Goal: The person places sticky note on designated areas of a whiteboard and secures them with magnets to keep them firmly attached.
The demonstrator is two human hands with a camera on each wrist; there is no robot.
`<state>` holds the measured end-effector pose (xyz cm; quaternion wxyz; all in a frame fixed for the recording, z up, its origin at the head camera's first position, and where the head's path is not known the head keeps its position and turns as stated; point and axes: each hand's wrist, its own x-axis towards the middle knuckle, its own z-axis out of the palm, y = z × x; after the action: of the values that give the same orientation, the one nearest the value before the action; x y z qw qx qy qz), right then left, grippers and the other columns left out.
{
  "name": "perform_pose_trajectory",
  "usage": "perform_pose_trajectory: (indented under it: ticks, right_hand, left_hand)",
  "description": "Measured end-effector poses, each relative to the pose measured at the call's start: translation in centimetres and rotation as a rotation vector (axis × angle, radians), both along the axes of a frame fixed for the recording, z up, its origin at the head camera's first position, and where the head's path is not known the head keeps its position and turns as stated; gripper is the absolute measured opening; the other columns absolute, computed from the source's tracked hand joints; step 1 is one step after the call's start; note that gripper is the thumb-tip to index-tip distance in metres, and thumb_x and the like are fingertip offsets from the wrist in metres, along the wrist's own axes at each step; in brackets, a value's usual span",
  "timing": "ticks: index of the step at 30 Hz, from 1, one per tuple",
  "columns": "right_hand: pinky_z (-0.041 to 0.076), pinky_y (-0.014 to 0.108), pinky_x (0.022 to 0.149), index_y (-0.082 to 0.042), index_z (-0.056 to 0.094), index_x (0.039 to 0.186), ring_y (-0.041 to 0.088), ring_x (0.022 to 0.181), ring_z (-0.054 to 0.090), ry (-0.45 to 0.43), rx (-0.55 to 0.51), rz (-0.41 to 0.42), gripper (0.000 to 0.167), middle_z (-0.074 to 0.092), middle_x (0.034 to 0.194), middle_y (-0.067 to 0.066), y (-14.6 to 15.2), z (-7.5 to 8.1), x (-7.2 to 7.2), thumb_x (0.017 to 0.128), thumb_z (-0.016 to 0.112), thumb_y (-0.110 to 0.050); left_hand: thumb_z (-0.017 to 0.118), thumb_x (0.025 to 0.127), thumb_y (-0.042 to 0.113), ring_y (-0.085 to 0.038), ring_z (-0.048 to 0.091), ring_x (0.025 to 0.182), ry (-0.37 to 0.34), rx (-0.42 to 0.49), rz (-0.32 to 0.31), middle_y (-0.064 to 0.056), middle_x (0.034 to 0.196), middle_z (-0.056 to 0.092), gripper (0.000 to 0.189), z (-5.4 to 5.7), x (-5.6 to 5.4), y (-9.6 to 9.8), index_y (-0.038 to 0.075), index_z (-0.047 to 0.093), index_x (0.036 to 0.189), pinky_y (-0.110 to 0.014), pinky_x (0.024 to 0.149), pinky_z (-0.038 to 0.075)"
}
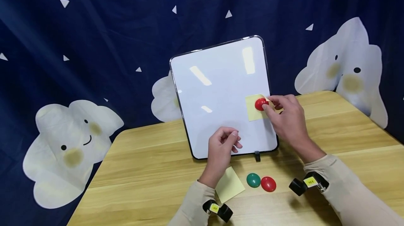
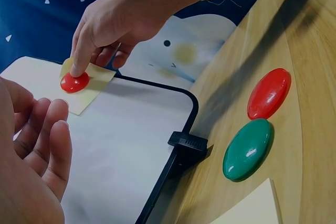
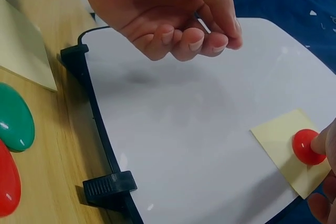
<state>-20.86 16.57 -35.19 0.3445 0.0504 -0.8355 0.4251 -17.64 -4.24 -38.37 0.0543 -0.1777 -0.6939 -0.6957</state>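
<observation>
A white magnetic board with a black rim leans upright on the table. Near its right edge, a yellow sticky note lies against the surface under a round red magnet. My right hand presses a digit on this magnet, its other fingers curled by the board's edge, as the left wrist view shows. In front of the board's lower part hovers my left hand, fingers loosely curled and holding nothing. Below lie a green magnet and a second red magnet, side by side.
A pad of yellow sticky notes lies on the wooden table, partly behind my left wrist. Black clips support the board's lower edge. Behind the table hangs a dark blue curtain with cloud faces.
</observation>
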Motion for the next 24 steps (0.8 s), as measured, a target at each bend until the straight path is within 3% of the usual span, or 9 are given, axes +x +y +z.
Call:
perform_pose_trajectory:
  ticks: [12, 19, 24]
  right_hand:
    - [0.045, 0.030, 0.071, 0.004, 0.066, 0.119, 0.032, 0.092, 0.057, 0.007, -0.012, -0.004, 0.031, 0.058, 0.100, 0.017, 0.31, 0.10, -0.12, 0.091, 0.073, -0.009]
    - [0.042, 0.017, 0.072, 0.005, 0.064, 0.115, 0.029, 0.090, 0.059, 0.030, -0.080, 0.012, 0.029, 0.060, 0.100, 0.017, 0.71, 0.46, 0.01, 0.091, 0.070, -0.010]
    - [0.043, 0.015, 0.070, 0.003, 0.066, 0.109, 0.022, 0.086, 0.058, 0.047, -0.121, 0.015, 0.020, 0.062, 0.095, 0.013, 0.57, 0.71, 0.26, 0.093, 0.067, -0.008]
  left_hand:
    - [0.059, 0.102, 0.017, -0.016, 0.065, 0.071, -0.005, 0.001, -0.001, -0.009, 0.089, 0.065, 0.024, -0.06, -0.12, 0.01, -0.006, 0.062, 0.108, -0.025, 0.061, 0.055]
    - [0.060, 0.102, 0.017, -0.017, 0.066, 0.072, -0.022, -0.020, 0.001, -0.009, 0.088, 0.065, 0.024, -0.14, -0.08, -0.08, -0.006, 0.063, 0.108, -0.025, 0.062, 0.055]
    - [0.060, 0.102, 0.018, -0.018, 0.066, 0.073, -0.030, -0.026, -0.007, -0.009, 0.086, 0.065, 0.024, -0.26, -0.09, -0.20, -0.005, 0.063, 0.110, -0.026, 0.062, 0.055]
